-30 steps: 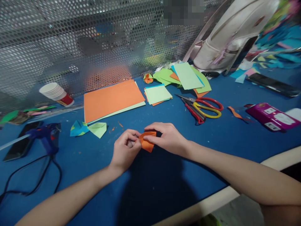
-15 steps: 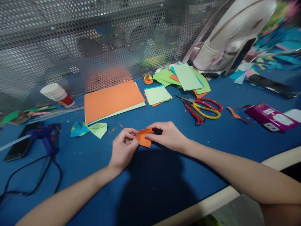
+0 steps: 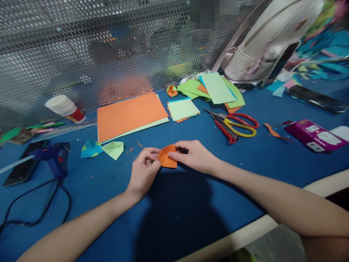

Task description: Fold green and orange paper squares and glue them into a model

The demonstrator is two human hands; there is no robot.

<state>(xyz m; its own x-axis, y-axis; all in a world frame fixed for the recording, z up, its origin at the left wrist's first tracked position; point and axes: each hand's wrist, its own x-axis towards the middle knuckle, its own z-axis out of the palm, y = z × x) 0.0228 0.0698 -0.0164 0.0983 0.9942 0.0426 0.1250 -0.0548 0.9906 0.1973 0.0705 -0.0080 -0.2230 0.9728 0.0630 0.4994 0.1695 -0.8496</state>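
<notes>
Left hand (image 3: 143, 171) and right hand (image 3: 195, 156) pinch a folded orange paper piece (image 3: 167, 158) from either side, over blue bench (image 3: 106, 182). Relative to that piece: small paper stack (image 3: 184, 109) behind, large orange sheet (image 3: 131, 114) behind-left, scissors (image 3: 226, 122) behind-right, pale green folded paper (image 3: 113, 149) left, glue gun (image 3: 54, 160) far left, pale backpack (image 3: 278, 29) far back-right.

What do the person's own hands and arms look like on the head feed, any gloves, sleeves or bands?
The left hand and right hand are bare: no gloves, and no rings that I can see, though some fingers are partly hidden. The left forearm and right forearm are uncovered too, with no sleeve, watch, band or cable in view.
</notes>
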